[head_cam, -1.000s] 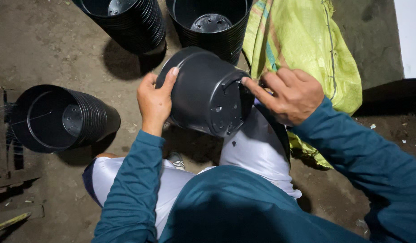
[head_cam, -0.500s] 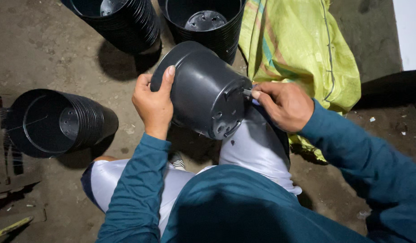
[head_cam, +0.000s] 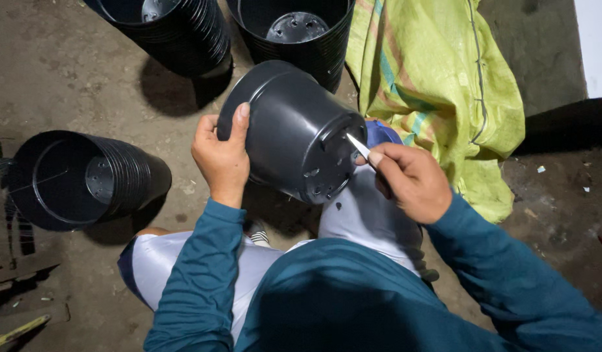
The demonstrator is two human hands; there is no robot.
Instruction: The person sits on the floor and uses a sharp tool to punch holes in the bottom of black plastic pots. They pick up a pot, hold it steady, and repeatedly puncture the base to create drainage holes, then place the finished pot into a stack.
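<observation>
Nearest the camera, teal sleeves and light trousers are seen; the person is crouched over a dirt floor point(head_cam: 66, 78).

A single black plastic pot point(head_cam: 294, 130) is held on its side above the raised knee, base turned toward the right hand. The left hand point(head_cam: 221, 160) is clamped on the pot's wall near the rim, thumb laid over the top, fingers wrapped underneath. The right hand point(head_cam: 408, 182) is closed on a small pale blade point(head_cam: 357, 146), fingers together around its handle, tip set against the edge of the pot's base. Small drainage openings are visible on the base; a dark fleck lies on the trouser leg just below, judged to be trimmed plastic. This pot is judged to be mid-trim, not finished.

To the left, a nested stack of black pots point(head_cam: 86, 179) lies on its side on the floor, well apart from the hands. Further off, two more stacks point(head_cam: 177, 32) point(head_cam: 301, 32) stand at the top edge, mouths up. Which stacks are done and which are waiting cannot be told. A yellow-green woven sack point(head_cam: 444, 85) is spread at the far right, just beside the right-hand stack.
</observation>
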